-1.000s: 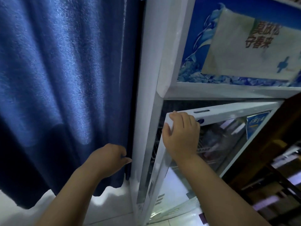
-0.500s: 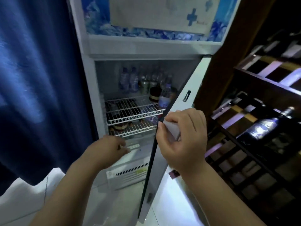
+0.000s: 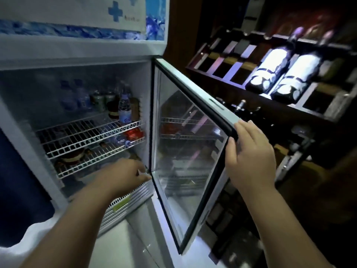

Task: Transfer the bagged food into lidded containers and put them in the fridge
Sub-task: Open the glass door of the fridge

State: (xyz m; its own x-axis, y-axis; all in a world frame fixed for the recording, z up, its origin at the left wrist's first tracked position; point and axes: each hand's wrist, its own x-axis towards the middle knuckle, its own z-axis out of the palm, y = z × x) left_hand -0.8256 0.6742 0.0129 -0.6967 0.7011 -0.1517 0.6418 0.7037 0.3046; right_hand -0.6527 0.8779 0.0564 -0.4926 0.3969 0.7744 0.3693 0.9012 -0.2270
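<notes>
A white fridge stands open in front of me, with two white wire shelves inside. Its glass door is swung wide to the right. My right hand grips the door's upper outer corner, thumb on the inner black seal. My left hand reaches low into the fridge near the hinge side, below the lower shelf, fingers loosely curled; whether it holds anything is hidden. No bagged food or lidded container is clearly visible.
Water bottles, cans and jars stand on the upper shelf; a red pack lies below it. A dark wooden wine rack with bottles stands close behind the door. A blue curtain hangs at left. White tiled floor below.
The fridge door has swung from nearly closed to wide open, my right hand staying on its corner. My left hand moved from the curtain's edge into the fridge's lower part.
</notes>
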